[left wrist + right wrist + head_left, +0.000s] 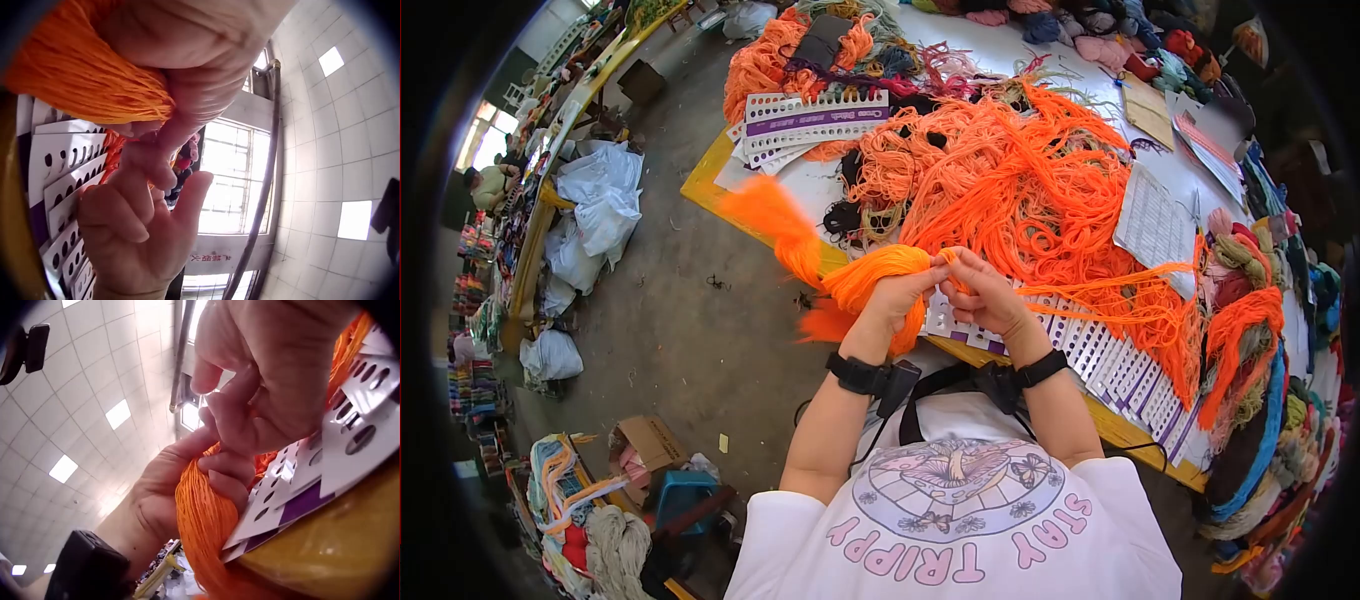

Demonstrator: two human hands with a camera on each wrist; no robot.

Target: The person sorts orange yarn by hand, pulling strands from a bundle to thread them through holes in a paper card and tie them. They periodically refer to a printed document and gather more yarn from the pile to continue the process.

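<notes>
A thick skein of orange thread [870, 275] passes through my left hand [897, 300], which grips it near its gathered end. Its loose tail flares out to the left, blurred. Close against the left fingertips, my right hand [990, 300] has its fingers curled and pinches the thread at that gathered end. In the right wrist view, the skein [203, 525] hangs down from the left fingers [225, 472], its strands drawn together at the top. The right fingers partly hide the pinched spot. Beneath the hands lie white cards with punched holes [1090, 345].
A large tangled heap of orange thread [1020, 190] covers much of the table. More perforated cards [815, 115] lie at the back left, beside a dark object [822, 40]. A printed sheet [1155, 225] and coloured skeins [1250, 260] are at the right. The yellow table edge [1120, 425] runs before the body.
</notes>
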